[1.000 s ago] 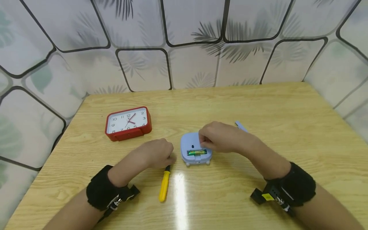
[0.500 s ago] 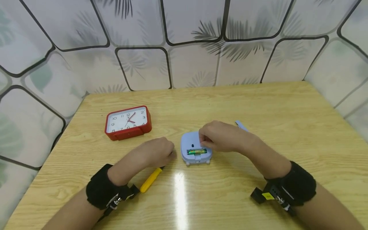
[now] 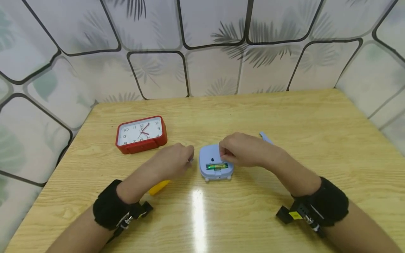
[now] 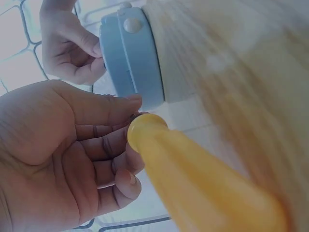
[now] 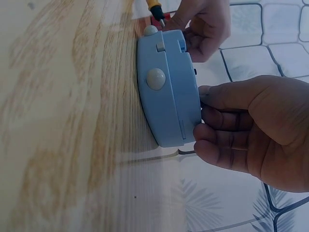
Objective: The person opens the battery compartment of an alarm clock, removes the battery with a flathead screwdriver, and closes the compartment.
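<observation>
A light blue clock [image 3: 209, 151] lies face down on the table, its white feet toward me. Its battery compartment stands uncovered with a green battery [image 3: 217, 166] in it. My left hand [image 3: 172, 161], just left of the clock, pinches a yellow-handled screwdriver [image 4: 207, 179] near the black collar. The handle slants back toward my wrist, and in the right wrist view the metal shaft shows by the fingers. My right hand [image 3: 242, 149] has its thumb and fingers curled at the clock's back [image 5: 186, 92]. The small part between those fingertips is hidden.
A red alarm clock [image 3: 141, 135] lies face up at the left. A thin light blue piece [image 3: 265, 137], partly behind the right forearm, lies on the wooden table [image 3: 310, 119]. Patterned panels [image 3: 212, 70] stand along the back and sides.
The screwdriver handle has swung left and up toward my left forearm. My left hand has risen slightly, while the right hand and the blue clock hold still.
</observation>
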The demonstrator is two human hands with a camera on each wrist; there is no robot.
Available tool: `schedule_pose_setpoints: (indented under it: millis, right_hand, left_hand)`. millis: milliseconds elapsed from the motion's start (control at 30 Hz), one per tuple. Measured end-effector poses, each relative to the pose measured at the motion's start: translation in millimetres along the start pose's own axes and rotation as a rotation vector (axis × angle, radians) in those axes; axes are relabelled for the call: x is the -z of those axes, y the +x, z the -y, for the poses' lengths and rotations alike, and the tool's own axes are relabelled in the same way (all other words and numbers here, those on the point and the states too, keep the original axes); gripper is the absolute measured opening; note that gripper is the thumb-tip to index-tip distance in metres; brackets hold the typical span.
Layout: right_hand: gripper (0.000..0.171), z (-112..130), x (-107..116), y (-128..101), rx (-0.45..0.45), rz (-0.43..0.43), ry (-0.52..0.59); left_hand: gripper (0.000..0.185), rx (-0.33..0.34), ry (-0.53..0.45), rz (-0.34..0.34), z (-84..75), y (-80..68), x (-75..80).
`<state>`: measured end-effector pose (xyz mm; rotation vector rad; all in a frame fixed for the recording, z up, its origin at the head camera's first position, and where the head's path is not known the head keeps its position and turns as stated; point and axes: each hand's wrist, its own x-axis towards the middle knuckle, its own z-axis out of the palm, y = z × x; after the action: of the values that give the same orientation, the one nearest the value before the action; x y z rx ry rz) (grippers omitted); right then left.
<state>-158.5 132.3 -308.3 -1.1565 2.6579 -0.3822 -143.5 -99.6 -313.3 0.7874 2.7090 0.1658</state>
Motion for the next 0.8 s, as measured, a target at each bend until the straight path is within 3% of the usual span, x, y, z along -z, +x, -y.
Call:
schedule_pose_setpoints:
  millis: [200,367,633,800]
  right_hand:
    - [0.013,-0.5,0.5,-0.2,-0.006,0.001,-0.008]
    - [0.013,-1.2,0.7,-0.5,0.003,-0.008,-0.010]
    - [0.013,-0.7,1.8,-0.6,0.002,-0.003,-0.005]
    - [0.013,-1.1,0.4,-0.6,0.000,-0.008,-0.004]
  left_hand:
    - [0.010,-0.040,-0.014,-0.039,0.2,-2.0,5.0]
    - [0.007,-0.096,0.027,-0.117,0.2,-4.1,7.5]
    - [0.005,-0.128,0.060,-0.232,-0.6,-4.5,6.7]
    - [0.008,-0.139,0.027,-0.236,0.0,-3.5,5.6]
